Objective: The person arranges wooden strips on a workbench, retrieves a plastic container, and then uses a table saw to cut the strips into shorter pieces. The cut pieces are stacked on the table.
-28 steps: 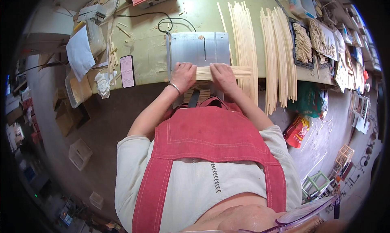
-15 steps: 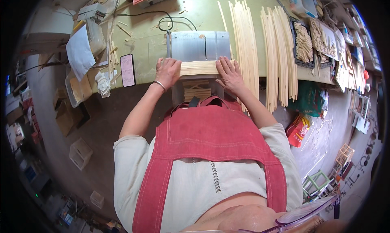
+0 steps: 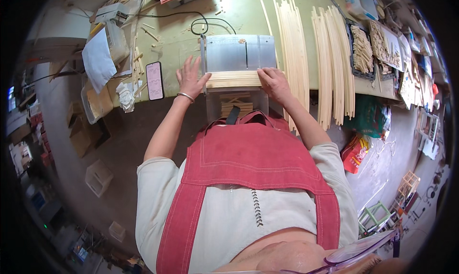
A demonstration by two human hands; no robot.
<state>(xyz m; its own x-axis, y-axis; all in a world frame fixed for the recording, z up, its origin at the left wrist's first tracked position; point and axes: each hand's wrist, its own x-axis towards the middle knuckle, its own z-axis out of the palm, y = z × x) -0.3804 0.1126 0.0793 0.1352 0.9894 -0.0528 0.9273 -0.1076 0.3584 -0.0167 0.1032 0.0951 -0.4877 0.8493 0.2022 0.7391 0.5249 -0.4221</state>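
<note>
Wood strips (image 3: 233, 79) lie between the spread left hand (image 3: 192, 80) and the right hand (image 3: 276, 86) pinching their right end

Bright bench (image 3: 248, 18), pale sheen on the metal plate (image 3: 224, 54), dim floor (image 3: 134, 130) at left, dark vignette, curved fisheye edges.

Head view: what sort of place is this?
Likely a woodworking shop: lined-up wood strips at a slotted metal plate, longer strips on the bench, short wood pieces piled nearby.
</note>
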